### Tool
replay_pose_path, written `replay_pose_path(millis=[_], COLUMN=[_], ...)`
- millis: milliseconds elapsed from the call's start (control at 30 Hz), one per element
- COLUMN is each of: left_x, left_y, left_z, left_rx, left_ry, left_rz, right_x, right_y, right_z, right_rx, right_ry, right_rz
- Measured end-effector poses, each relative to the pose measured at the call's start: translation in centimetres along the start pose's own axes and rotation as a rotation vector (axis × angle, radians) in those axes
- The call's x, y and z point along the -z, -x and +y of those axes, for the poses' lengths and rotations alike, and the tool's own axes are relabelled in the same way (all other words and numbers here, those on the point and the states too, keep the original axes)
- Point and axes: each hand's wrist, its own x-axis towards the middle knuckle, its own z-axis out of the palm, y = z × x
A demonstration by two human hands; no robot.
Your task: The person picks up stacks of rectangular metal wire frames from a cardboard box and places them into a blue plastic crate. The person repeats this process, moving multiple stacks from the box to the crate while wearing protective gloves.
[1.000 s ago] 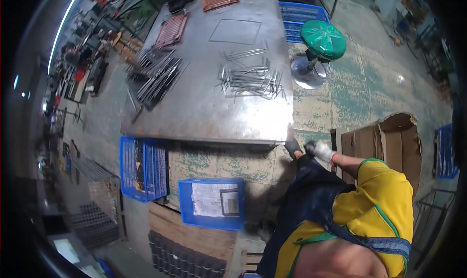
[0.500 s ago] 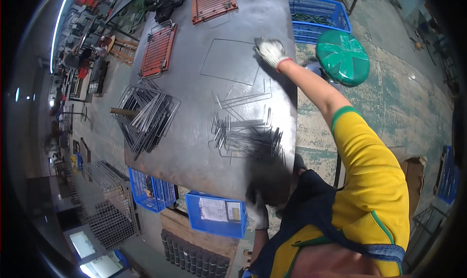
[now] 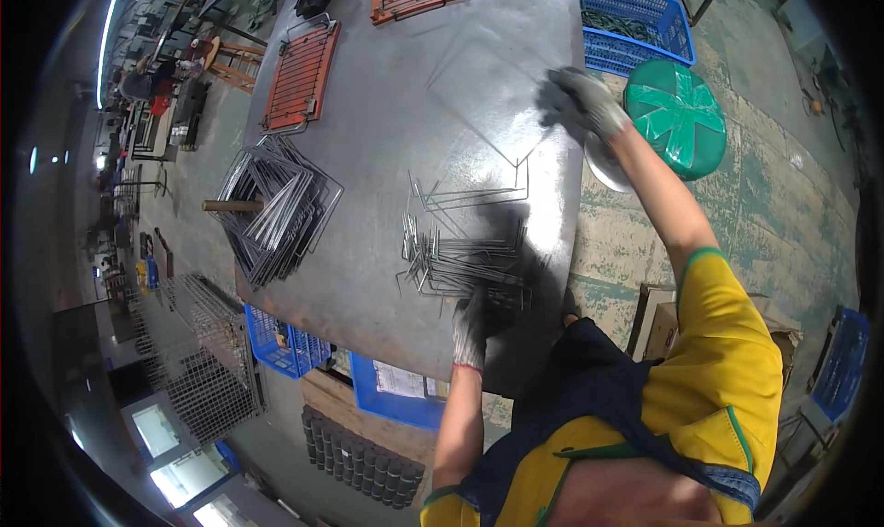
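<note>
My right hand (image 3: 589, 103), in a whitish knit glove with a dark palm side, is near the table's right edge. Its fingers are closed on one corner of a thin wire frame (image 3: 471, 127), a four-sided loop slightly smeared by motion. My left hand (image 3: 469, 332), gloved too, reaches over the near edge. Its fingertips touch the near side of a heap of bent wires (image 3: 460, 258); shadow hides how they are curled. A few longer bent wires (image 3: 474, 195) lie just beyond the heap.
On the metal table (image 3: 368, 172), a stack of wire frames (image 3: 285, 218) surrounds a brownish rod (image 3: 230, 206) at left. Orange slatted racks (image 3: 301, 76) lie farther back. A blue crate (image 3: 635, 20) and a green-topped stool (image 3: 677, 117) stand beyond the right edge.
My right hand has moved right, dragging and turning the wire frame with it. My left hand has come up from below the near edge onto the bent wires.
</note>
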Motion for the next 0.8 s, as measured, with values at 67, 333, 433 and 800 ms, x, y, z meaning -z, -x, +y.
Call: replay_pose_path(millis=[67, 333, 433, 800], left_x=[4.6, -0.4, -2.2, -3.7], left_y=[-7.0, -8.5, -6.4, 11.7], left_z=[-5.2, 4.2, 6.1, -8.3], left_rx=[0.142, -0.252, -0.166, -0.047], left_ry=[0.286, -0.115, -0.056, -0.399], left_rz=[-0.095, -0.142, -0.176, -0.701], right_x=[-0.7, 14.6, 6.6, -2.9], right_y=[7.6, 31.3, 36.8, 51.6], right_z=[-0.4, 10.9, 12.8, 31.6], right_rx=[0.142, 0.337, 0.257, 0.745], right_ry=[0.072, -0.481, -0.46, -0.628], right_rz=[0.222, 0.166, 0.518, 0.593])
